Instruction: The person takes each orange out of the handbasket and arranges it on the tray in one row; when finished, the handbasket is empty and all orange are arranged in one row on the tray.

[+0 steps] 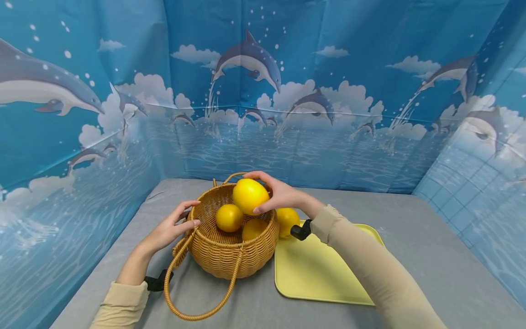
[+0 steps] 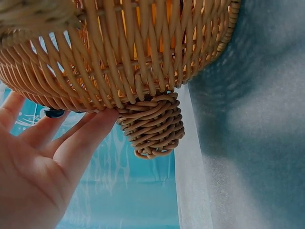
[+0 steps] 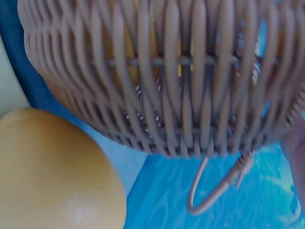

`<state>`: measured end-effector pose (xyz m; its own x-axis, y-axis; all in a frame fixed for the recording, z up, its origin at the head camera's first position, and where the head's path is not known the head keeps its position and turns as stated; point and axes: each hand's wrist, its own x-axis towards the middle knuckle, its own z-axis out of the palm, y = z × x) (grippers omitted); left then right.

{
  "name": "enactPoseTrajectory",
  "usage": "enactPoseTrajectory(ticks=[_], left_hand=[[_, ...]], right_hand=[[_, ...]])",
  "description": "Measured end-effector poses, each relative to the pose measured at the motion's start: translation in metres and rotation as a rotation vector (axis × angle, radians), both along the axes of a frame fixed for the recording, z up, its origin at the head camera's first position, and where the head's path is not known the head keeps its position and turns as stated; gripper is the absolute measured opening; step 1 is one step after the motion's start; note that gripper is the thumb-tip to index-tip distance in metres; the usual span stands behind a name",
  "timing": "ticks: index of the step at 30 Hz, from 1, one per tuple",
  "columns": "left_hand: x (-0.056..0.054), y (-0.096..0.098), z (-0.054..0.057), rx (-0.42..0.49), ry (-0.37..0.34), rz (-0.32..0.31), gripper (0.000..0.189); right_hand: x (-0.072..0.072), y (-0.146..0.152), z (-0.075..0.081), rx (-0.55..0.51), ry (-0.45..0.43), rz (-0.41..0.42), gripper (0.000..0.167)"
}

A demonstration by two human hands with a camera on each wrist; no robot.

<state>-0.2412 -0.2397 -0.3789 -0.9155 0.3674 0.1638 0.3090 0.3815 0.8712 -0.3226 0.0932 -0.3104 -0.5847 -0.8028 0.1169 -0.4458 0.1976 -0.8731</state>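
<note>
My right hand (image 1: 279, 192) holds a yellow lemon-like fruit (image 1: 249, 196) at the wicker basket's mouth, fingers over its top and thumb low on its side. Two more yellow fruits lie inside the basket, one in the middle (image 1: 229, 218) and one partly hidden behind the front rim (image 1: 254, 228). My left hand (image 1: 168, 228) touches the left rim of the round wicker basket (image 1: 230, 260) with fairly straight fingers. In the left wrist view, fingers (image 2: 81, 143) meet the weave beside a woven stub. The right wrist view barely catches the right hand at its edge.
A yellow tray (image 1: 316, 274) lies right of the basket, under my right forearm. Another yellow fruit (image 1: 287, 221) sits by the tray's far left corner, beside the basket. One basket handle (image 1: 201, 316) droops forward onto the grey tabletop (image 1: 435, 274). A dolphin-print curtain (image 1: 328, 151) encloses the table.
</note>
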Motion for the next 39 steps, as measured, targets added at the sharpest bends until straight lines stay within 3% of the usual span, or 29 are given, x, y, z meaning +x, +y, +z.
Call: enactPoseTrajectory(ticks=[10,15,24,28,39], left_hand=[[0.001,0.0,0.0,0.017,-0.002,-0.002,0.052],[0.001,0.0,-0.001,0.006,-0.007,0.004,0.054],[0.001,-0.001,-0.001,0.005,-0.024,0.021,0.054],[0.001,-0.001,-0.001,0.004,-0.018,0.019,0.055],[-0.001,-0.001,-0.002,0.006,0.0,0.005,0.053]], right_hand=[[0.012,0.048,-0.017,-0.214,-0.044,-0.234,0.089],[0.021,0.067,-0.03,-0.226,-0.057,-0.38,0.088],[0.032,0.098,-0.053,-0.203,-0.054,-0.568,0.084],[0.035,0.109,-0.062,-0.193,-0.063,-0.626,0.086],[0.037,0.132,-0.088,-0.189,-0.083,-0.687,0.089]])
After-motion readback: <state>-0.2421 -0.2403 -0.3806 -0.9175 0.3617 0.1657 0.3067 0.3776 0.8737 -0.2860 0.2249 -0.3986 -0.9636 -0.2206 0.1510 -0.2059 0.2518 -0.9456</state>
